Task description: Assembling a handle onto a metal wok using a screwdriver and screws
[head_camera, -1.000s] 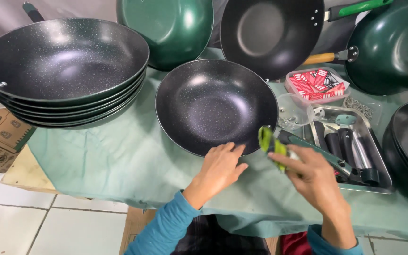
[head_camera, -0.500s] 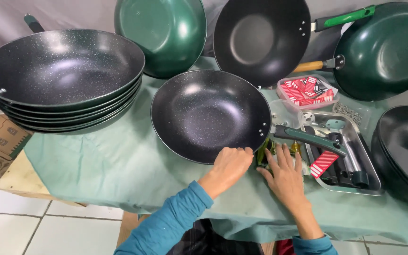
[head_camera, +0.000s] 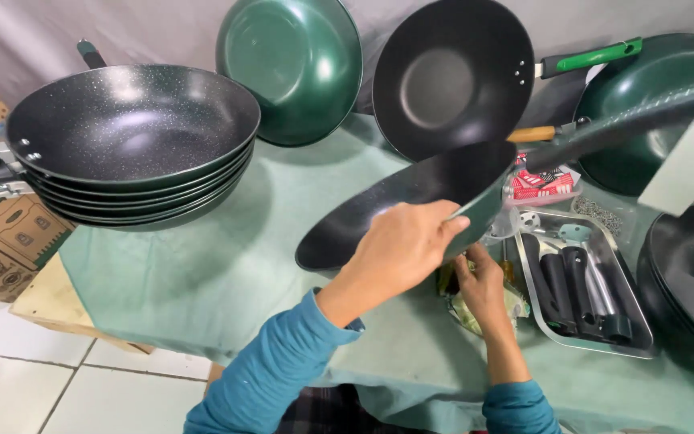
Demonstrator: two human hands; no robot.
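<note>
Left hand (head_camera: pixel 407 245) lifts one wok (head_camera: pixel 411 201); five stacked woks (head_camera: pixel 134 137) beside

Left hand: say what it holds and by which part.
The left hand holds a black wok by its near rim, tilted up off the table. The right hand rests on a packet below.

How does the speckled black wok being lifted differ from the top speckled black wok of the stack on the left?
The lifted speckled black wok is tilted and off the table, gripped at its rim by the left hand; the top wok of the stack sits level on other woks, untouched. The lifted wok's long dark handle points right; the stacked wok's handle points left. Both have dark speckled insides.
</note>
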